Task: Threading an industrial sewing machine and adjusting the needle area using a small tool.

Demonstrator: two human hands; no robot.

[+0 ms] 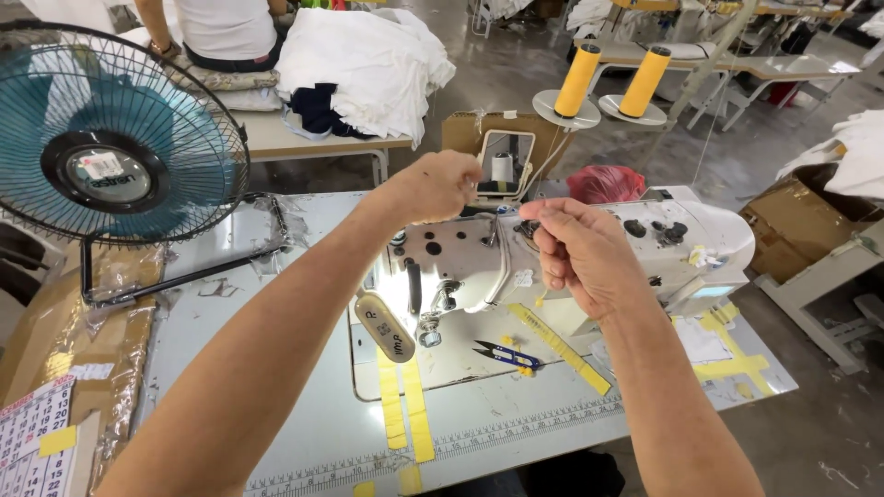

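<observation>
Thread (537, 213) pinched betw. left hand (440, 184) & right hand (580, 253) grips, above sewing machine (589, 244).

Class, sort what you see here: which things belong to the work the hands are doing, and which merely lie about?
In use: left hand, right hand, sewing machine, yellow thread cones.
Lying about: thread snips, fan, white cloth pile, calendar, red bag.

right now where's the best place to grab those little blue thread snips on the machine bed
Take the thread snips by the blue handle end, which points right, toward the right hand. Come from above and the right: they lie flat on the sewing machine bed with the dark pointed blades aimed left, so that side likely keeps fingers off the tips.
</observation>
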